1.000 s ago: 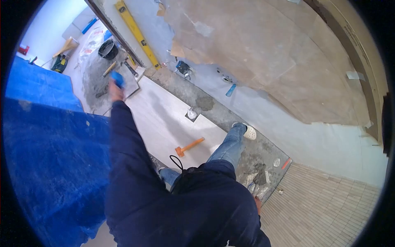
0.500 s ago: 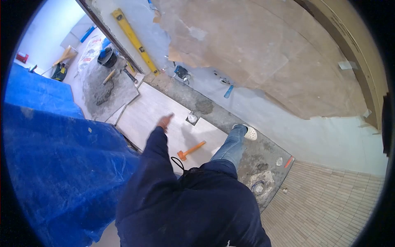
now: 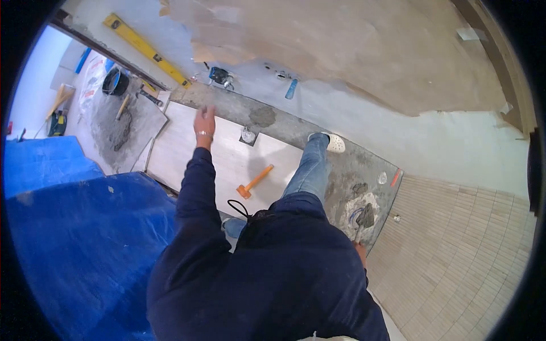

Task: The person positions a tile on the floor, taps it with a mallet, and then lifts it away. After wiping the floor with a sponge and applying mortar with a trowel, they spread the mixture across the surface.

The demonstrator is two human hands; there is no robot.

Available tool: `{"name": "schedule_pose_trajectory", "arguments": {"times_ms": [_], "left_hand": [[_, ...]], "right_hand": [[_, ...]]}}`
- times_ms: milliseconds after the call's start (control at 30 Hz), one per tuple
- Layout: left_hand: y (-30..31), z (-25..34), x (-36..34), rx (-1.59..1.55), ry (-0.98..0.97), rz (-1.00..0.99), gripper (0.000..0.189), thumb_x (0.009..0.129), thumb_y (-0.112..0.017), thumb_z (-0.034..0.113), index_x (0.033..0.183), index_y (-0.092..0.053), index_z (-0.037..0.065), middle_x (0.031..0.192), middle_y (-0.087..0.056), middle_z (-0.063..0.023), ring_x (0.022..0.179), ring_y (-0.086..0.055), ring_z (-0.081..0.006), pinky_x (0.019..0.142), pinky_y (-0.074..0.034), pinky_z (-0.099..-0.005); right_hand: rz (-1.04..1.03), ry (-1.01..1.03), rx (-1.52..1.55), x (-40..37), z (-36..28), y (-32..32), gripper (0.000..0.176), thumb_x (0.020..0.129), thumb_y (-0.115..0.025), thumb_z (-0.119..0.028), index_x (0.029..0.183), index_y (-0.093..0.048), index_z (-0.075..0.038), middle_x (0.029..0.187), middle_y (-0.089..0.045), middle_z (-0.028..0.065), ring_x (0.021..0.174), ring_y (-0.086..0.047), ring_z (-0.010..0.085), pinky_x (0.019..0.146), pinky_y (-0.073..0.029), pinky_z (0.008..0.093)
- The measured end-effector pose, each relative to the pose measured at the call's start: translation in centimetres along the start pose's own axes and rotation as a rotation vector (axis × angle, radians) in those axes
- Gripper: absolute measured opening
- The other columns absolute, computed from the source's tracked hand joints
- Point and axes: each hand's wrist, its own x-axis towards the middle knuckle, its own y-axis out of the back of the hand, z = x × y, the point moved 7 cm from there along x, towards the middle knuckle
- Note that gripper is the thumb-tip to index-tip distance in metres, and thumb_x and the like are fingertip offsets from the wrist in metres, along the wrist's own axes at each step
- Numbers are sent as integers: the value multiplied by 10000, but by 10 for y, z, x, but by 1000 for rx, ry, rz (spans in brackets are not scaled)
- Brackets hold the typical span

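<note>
- Head view: the trowel [image 3: 364,216] stands blade-down in the mortar [image 3: 354,206] at the right, its handle in the right hand [image 3: 360,248], which looks closed on it, though the torso hides most of it
- The left hand [image 3: 205,121] has let go of the blue thing it held a second ago and is now empty
- The left arm is stretched far out, fingers spread, over the tile [image 3: 227,162]
- The mallet [image 3: 254,182] lies on the tile, just right of that arm
</note>
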Motion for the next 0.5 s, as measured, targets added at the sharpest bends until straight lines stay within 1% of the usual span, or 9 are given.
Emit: {"name": "schedule_pose_trajectory", "arguments": {"times_ms": [33,67,133,200,267,333,367,433,500], "left_hand": [[16,47,6,-218,-126,87,486,869,-594,368,1170,-573,-13,1186,-587,-203,1049,-580,-349,919,-443,-386],[33,94,8,-441,-259,175,432,863,-618,319,1147,-589,-6,1158,-604,-188,1018,-595,-338,900,-456,-379],[65,201,-10,-432,-507,176,370,831,-664,242,1120,-610,18,1118,-621,-162,1005,-598,-313,889,-463,-358],[86,301,-51,-337,-985,247,377,798,-692,250,1096,-622,32,1131,-617,-151,1009,-597,-314,889,-466,-366],[96,385,-108,-306,-1330,169,374,756,-722,256,1072,-637,74,1144,-615,-126,1028,-589,-311,894,-465,-379],[95,444,-159,-288,-1626,46,348,742,-719,292,1035,-647,118,1176,-602,-107,1061,-571,-298,914,-450,-413],[97,472,-173,-307,-1668,52,348,742,-719,292,1035,-647,118,1176,-602,-107,1061,-571,-298,914,-450,-413],[95,511,-218,-234,-2013,-23,381,734,-715,272,1074,-627,125,1218,-571,-108,1127,-533,-294,933,-434,-441],[85,544,-234,-211,-2148,-45,379,734,-715,288,1066,-625,129,1225,-561,-106,1129,-529,-294,931,-431,-448]], "right_hand": [[-34,-131,232,3,5,-6,176,779,-556,-160,818,-584,10,633,-548,90,554,-549,212,523,-433,343],[-24,-125,249,2,-2,-8,176,779,-556,-160,818,-584,10,633,-548,90,554,-549,212,523,-433,343],[17,-127,228,-11,-17,-3,212,761,-559,-191,791,-584,18,641,-565,100,547,-556,203,531,-440,340],[9,-141,207,-20,-13,-5,265,755,-570,-222,823,-606,32,675,-598,128,603,-587,220,571,-452,361],[24,-108,70,-22,19,-23,335,762,-576,-266,891,-632,38,752,-639,181,730,-630,301,651,-466,404],[1,-255,-56,-32,49,-43,365,784,-561,-303,961,-654,2,882,-649,226,878,-623,380,734,-472,436],[21,-230,-62,-40,54,-54,353,790,-557,-311,957,-659,-18,921,-642,233,893,-615,396,742,-476,448],[62,-211,-44,-47,55,-68,341,795,-553,-319,954,-664,-38,960,-635,240,907,-607,411,750,-480,461],[85,-177,-52,-59,58,-82,314,792,-557,-305,937,-666,-48,945,-633,241,894,-609,409,741,-483,467]]}}
